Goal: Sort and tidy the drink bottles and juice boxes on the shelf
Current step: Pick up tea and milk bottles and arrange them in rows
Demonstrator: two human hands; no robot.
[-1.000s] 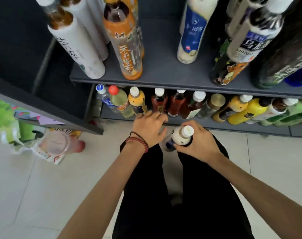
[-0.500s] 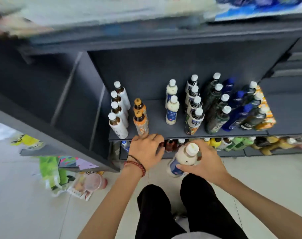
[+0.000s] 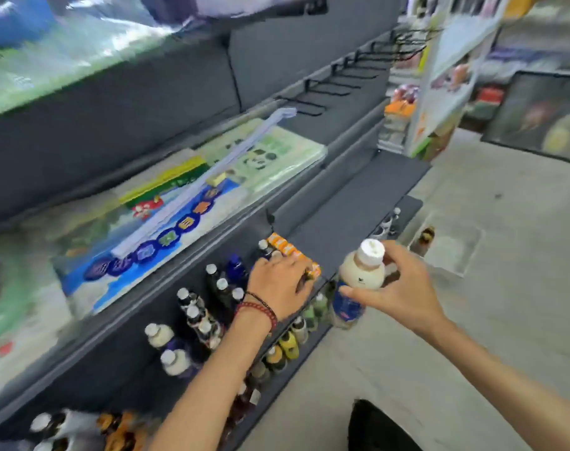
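My right hand (image 3: 404, 288) grips a cream drink bottle (image 3: 358, 281) with a white cap and blue label, held in the air in front of the grey shelf (image 3: 348, 219). My left hand (image 3: 280, 281), with bead bracelets on the wrist, rests palm down on the shelf's front edge beside an orange pack (image 3: 286, 249), fingers spread. Rows of bottles (image 3: 199, 317) with white caps stand on that shelf left of my left arm. Yellow and green bottles (image 3: 290, 343) line the lower shelf under it.
Flat plastic-wrapped packs (image 3: 179, 203) lie on the shelf above the drinks. Empty black hooks (image 3: 342, 79) stick out further along. A bare grey shelf stretch lies to the right of the orange pack. A small bottle (image 3: 425, 239) stands on the tiled floor by the shelf end.
My view has swung up and to the right, so the shelf now runs diagonally. The right hand has lifted the cream bottle higher. The left hand has slid right along the shelf edge.
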